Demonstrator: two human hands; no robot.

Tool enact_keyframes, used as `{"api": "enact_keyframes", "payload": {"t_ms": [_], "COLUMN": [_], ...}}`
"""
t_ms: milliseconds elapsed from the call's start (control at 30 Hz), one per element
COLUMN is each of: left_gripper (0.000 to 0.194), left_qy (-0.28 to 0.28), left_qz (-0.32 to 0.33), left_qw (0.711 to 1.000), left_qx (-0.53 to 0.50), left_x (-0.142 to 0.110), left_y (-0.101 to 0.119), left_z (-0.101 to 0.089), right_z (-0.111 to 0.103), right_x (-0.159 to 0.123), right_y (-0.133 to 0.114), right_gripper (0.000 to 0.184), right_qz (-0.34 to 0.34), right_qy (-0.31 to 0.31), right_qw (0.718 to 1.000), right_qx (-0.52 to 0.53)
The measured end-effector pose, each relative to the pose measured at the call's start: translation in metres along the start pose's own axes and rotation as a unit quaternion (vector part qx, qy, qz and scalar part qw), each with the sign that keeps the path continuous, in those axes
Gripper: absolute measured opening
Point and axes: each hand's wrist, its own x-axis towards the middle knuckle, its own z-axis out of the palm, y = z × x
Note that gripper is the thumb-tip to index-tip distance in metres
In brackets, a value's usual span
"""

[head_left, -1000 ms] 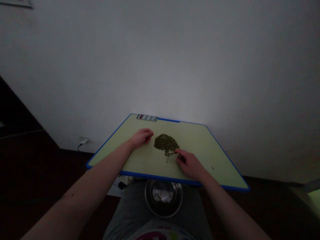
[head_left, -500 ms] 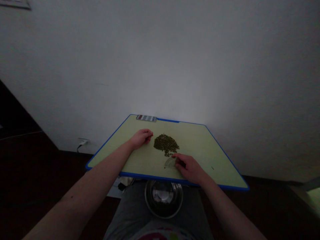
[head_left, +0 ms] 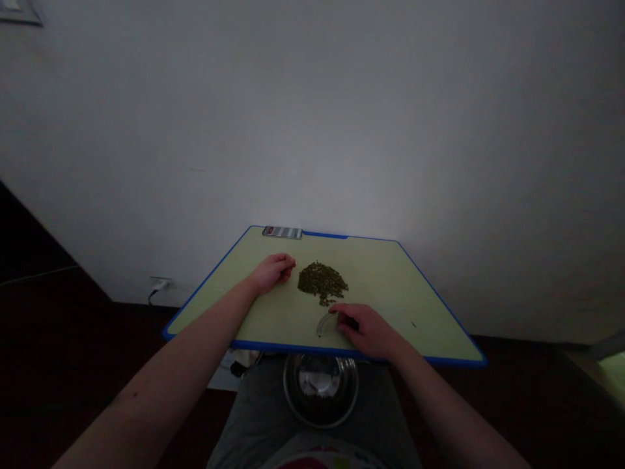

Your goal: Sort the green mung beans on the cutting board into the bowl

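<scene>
A heap of small green-brown beans or seeds (head_left: 321, 279) lies on a pale yellow-green tabletop (head_left: 381, 273) with a blue rim. My right hand (head_left: 364, 327) is closed on a clear protractor (head_left: 326, 322), which rests on the tabletop just on the near side of the heap. A few loose grains lie between the protractor and the heap. Left of the heap, my left hand (head_left: 274, 272) rests on the tabletop with its fingers pressed together; whatever they hold, if anything, is too small to make out. A metal bowl (head_left: 321, 417) sits on my lap, with dark grains in its bottom.
A phone (head_left: 283, 232) with a lit screen lies at the far left edge of the tabletop. One small dark sliver (head_left: 413, 324) is at the right. The wall (head_left: 322, 130) stands directly behind the tabletop, with a plugged-in socket (head_left: 160, 284) low on the left.
My right hand has drawn the protractor back from the heap toward the near edge and slightly left. My left hand stays in place beside the heap. The view has shifted slightly.
</scene>
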Motion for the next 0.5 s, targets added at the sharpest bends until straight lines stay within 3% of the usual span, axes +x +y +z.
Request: {"api": "enact_keyframes", "payload": {"t_ms": [500], "left_gripper": [0.018], "left_qy": [0.003], "left_qz": [-0.010], "left_qw": [1.000], "left_qx": [-0.013], "left_x": [-0.0003], "left_y": [0.0015], "left_z": [0.0025], "right_z": [-0.0046], "right_x": [-0.0057], "right_y": [-0.0002], "right_gripper": [0.037], "right_qz": [-0.041], "right_qy": [-0.024], "right_qw": [0.999], "right_qx": [0.026]}}
